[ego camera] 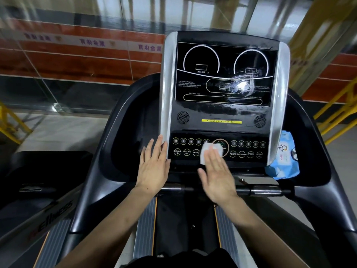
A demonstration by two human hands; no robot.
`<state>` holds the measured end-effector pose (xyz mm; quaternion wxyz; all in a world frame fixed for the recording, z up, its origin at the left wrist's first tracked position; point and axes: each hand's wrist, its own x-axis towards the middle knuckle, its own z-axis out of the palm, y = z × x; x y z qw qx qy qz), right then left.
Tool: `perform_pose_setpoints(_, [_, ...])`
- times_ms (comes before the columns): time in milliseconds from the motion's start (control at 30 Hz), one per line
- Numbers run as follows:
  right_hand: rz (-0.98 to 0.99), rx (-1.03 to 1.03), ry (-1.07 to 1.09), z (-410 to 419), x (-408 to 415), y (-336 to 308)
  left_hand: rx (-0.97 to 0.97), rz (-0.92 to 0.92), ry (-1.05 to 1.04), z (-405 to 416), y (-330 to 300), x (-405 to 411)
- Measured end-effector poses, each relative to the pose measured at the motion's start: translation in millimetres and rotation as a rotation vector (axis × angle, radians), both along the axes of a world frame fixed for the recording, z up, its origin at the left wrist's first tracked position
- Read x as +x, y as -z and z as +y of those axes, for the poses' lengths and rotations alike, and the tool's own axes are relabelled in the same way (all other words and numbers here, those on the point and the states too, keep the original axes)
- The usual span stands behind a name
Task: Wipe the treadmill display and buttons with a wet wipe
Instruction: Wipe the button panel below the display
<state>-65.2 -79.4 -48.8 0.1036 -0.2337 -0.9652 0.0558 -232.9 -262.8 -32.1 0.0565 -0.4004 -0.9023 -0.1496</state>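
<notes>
Behind glass, an orange wall. Right hand [216, 176], fingers flat, presses the wet wipe [210, 152] on the buttons [246, 149] (keep even pressure); left hand [152, 167], fingers straight, steadies the console edge [166, 105].

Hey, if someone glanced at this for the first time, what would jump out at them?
First the tall black treadmill display at centre, with a bright wet smear on its right half. Below it, the right hand presses a white wet wipe flat on the button panel, while the left hand rests on the console's left edge. A blue wipes pack sits at the right.
</notes>
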Motion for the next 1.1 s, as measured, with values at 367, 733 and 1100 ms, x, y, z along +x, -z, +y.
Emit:
perform_pose_setpoints(367, [-0.029,-0.041,-0.084,-28.8,-21.7,-4.5,0.032,0.052,-0.042,10.5,-2.1,13.0])
perform_pose_setpoints(733, [0.004,-0.144,-0.086,-6.8,-4.3,-7.4,0.073,0.099,-0.011,33.4,-4.0,30.3])
perform_pose_setpoints(1100, [0.145,-0.298,0.162,67.5,50.7,0.4,0.079,0.097,0.018,68.6,-11.5,56.9])
